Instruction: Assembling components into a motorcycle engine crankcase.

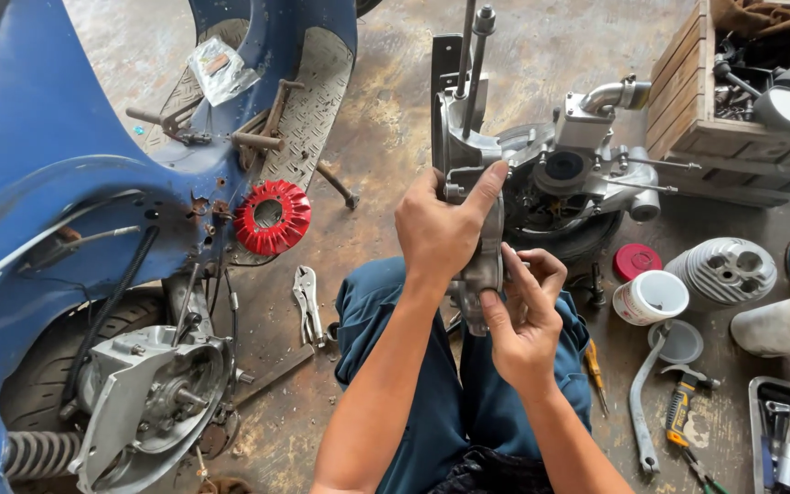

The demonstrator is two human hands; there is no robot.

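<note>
- Head view: the left hand (441,229) is clenched around the upper part of a grey metal engine casing (482,265), thumb stretched up along its top edge.
- The right hand (525,316) sits at about five o'clock from the left, fingers pinching the casing's lower end; the casing stands upright between both hands, above the knees in blue trousers (432,402).
- At one o'clock from the hands, an engine block (564,178) lies on the stained floor, with long studs pointing up.
- At nine o'clock, a red fan cover (272,216) rests against the blue scooter body (38,165); locking pliers (306,302) lie just below it.
- At three o'clock stand a white tub (651,297) with a red lid (636,261) near it, and a finned cylinder head (727,268).
- At two o'clock, a wooden crate (688,119) holds parts.
- At four o'clock lies a wrench (640,402).
</note>
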